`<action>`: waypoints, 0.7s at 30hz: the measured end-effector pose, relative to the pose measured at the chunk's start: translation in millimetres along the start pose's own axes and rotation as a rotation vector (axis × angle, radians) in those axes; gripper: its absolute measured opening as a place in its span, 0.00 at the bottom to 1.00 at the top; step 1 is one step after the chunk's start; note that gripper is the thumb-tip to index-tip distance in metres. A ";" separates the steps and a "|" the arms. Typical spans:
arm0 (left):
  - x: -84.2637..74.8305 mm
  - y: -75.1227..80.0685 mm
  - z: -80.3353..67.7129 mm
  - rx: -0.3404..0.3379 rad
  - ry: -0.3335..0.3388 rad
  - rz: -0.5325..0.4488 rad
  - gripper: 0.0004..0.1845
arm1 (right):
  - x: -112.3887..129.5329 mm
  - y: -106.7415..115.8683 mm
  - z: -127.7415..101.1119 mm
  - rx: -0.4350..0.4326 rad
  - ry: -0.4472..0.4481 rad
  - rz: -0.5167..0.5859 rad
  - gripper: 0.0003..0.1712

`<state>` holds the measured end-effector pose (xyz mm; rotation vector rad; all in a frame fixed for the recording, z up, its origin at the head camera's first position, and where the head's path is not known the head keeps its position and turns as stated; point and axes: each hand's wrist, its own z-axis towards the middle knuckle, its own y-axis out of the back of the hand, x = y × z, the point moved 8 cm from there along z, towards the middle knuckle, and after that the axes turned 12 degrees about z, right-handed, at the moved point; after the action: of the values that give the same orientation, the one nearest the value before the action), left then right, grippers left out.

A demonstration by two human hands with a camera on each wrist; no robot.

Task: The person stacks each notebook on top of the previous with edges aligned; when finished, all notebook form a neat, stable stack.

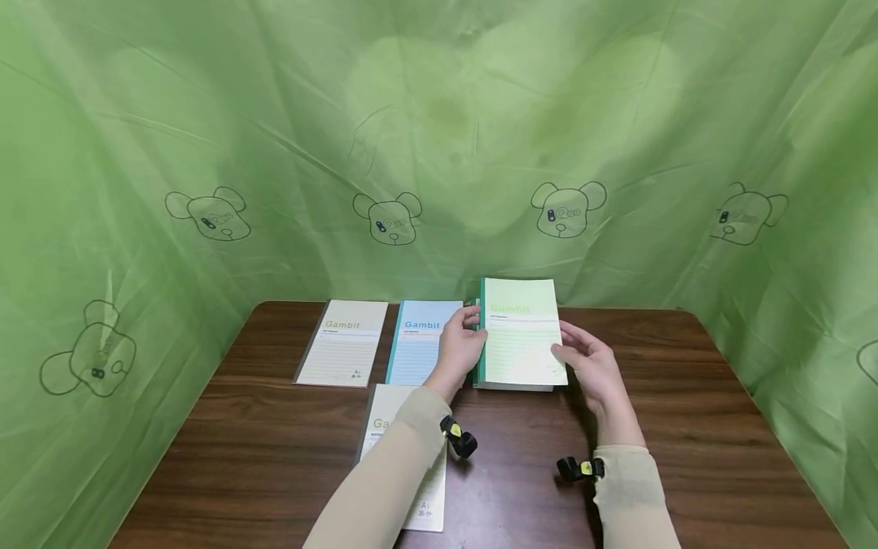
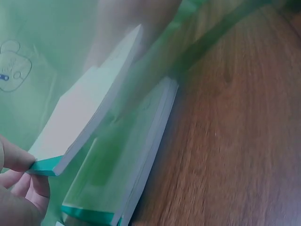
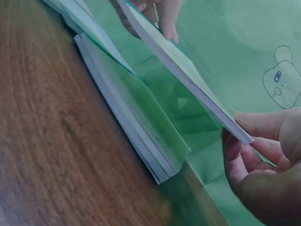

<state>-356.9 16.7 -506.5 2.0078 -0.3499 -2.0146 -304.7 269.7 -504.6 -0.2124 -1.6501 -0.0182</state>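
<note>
A light green "Gambit" notebook (image 1: 523, 332) is held by both hands a little above a stack of green notebooks (image 1: 514, 387) at the back middle of the table. My left hand (image 1: 472, 322) pinches its dark green spine edge, and my right hand (image 1: 561, 352) pinches the opposite edge. The left wrist view shows the lifted notebook (image 2: 84, 113) tilted over the stack (image 2: 136, 160), with my fingers (image 2: 14, 162) at its corner. From the right wrist, the notebook (image 3: 183, 70) hangs above the stack (image 3: 136, 122), and my thumb and fingers (image 3: 263, 150) clamp its near corner.
A cream notebook (image 1: 345, 341) and a blue notebook (image 1: 420, 339) lie side by side left of the stack. Another cream notebook (image 1: 411, 473) lies nearer, partly under my left forearm. The brown wooden table (image 1: 686, 427) is enclosed by green cloth (image 1: 439, 114) on three sides.
</note>
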 end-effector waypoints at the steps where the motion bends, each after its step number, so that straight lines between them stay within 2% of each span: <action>1: 1.2 1.2 0.5 0.003 0.002 0.005 0.25 | -0.3 -1.5 0.1 0.010 0.000 -0.013 0.34; 6: 8.5 3.9 1.1 0.053 0.018 0.026 0.26 | -0.2 -6.4 -3.0 0.057 -0.013 -0.071 0.34; 12: 16.1 2.8 2.3 0.106 0.034 0.040 0.30 | -6.2 -7.7 -2.7 0.109 -0.025 -0.091 0.37; 21: 19.1 2.8 5.2 0.117 0.015 0.110 0.32 | -17.7 -10.5 4.4 0.066 0.023 -0.082 0.37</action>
<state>-362.0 7.1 -523.2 2.0230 -0.5743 -1.9526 -309.3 257.7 -521.3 -0.0939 -1.6332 -0.0278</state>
